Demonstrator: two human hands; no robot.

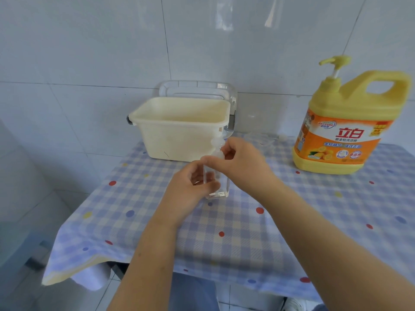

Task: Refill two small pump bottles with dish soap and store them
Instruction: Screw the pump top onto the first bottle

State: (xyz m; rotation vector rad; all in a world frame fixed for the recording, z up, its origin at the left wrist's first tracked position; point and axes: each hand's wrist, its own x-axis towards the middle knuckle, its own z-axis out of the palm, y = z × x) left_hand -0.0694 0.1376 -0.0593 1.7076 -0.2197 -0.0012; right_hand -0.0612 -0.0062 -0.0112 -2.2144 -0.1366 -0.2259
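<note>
A small clear pump bottle (221,191) stands upright on the checked tablecloth (247,232), near the middle. My left hand (188,189) grips its body from the left. My right hand (242,162) pinches the bottle's clear pump top (217,147) from the right. A big yellow dish soap jug (343,131) with a pump and an orange label stands at the back right. Another small clear item (267,142) lies on the cloth behind my right hand, too faint to identify.
A cream plastic bin (179,129) with its clear lid (195,89) leaning against the tiled wall sits at the back left of the table. The table's left and front edges drop to a tiled floor.
</note>
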